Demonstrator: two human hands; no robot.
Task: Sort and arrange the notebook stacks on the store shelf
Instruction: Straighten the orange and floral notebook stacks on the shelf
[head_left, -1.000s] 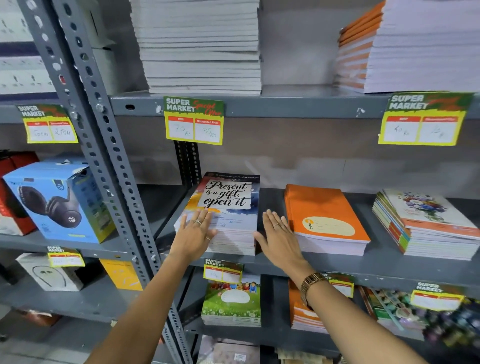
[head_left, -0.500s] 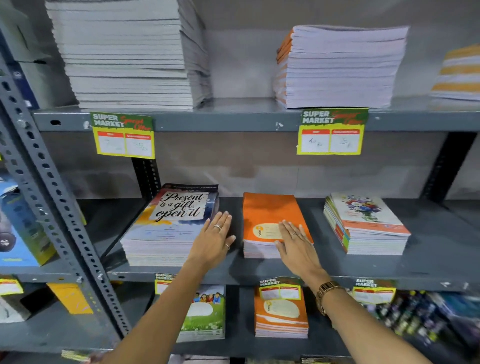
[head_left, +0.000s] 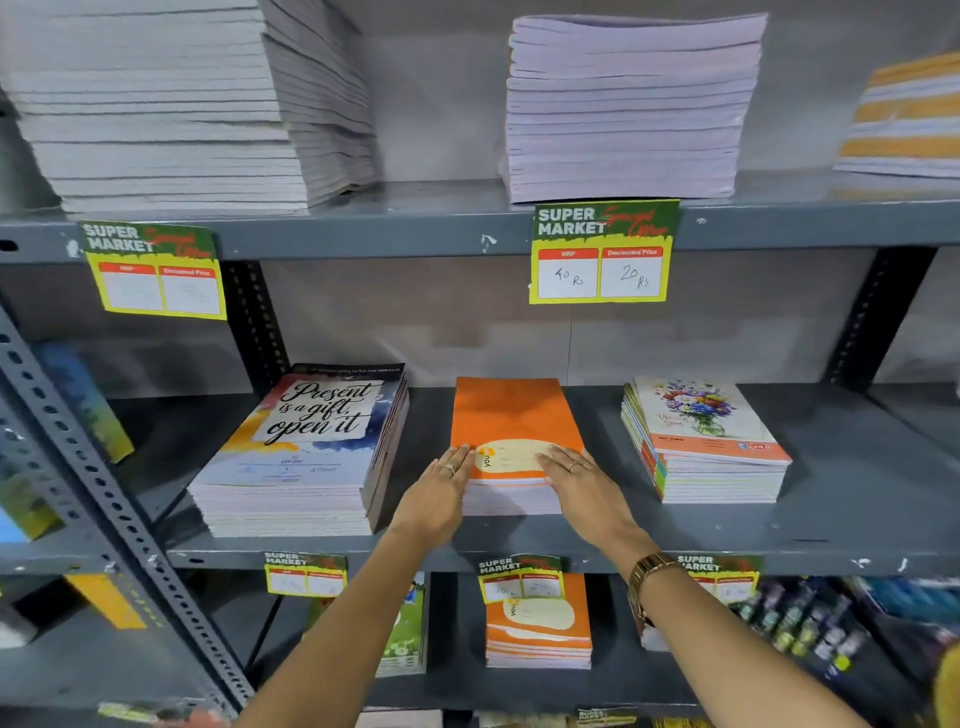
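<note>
An orange notebook stack (head_left: 511, 415) lies in the middle of the grey middle shelf (head_left: 857, 499). My left hand (head_left: 439, 493) presses flat against the stack's front left corner. My right hand (head_left: 584, 486) lies flat on its front right corner, fingers over the cream label. Both hands clasp the stack from its two sides. To the left sits a larger stack topped by a "Present is a gift, open it" cover (head_left: 306, 452). To the right is a flower-cover stack (head_left: 706, 441).
Tall pale stacks (head_left: 623, 109) stand on the upper shelf (head_left: 415, 234), with yellow price tags (head_left: 602, 254) hanging from its edge. A perforated steel upright (head_left: 93, 493) runs down the left. The lower shelf holds another orange stack (head_left: 537, 629) and other stationery.
Both hands moved right, from the "Present is a gift" stack to the orange stack. The left hand left the gap beside the big stack and now touches the orange stack's left corner.
</note>
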